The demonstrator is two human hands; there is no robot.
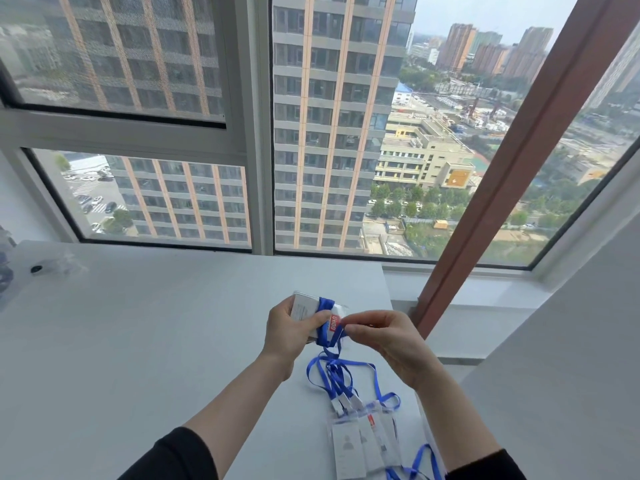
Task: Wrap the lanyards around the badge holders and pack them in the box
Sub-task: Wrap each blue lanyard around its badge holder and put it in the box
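Grips a clear badge holder (302, 308) in the left hand (289, 329), fingers curled round its edges, above the white table (156, 323) near its right edge; pinches the blue lanyard (325, 304) with the right hand (386, 341) just beside the red label (334, 323), thumb and forefinger closed narrowly on the strap; shows several turns of strap already round the holder; leaves more badge holders (349, 452) lying on the table nearer its front edge, their loose lanyards (332, 374) tangled on the table between that pile and the hands.
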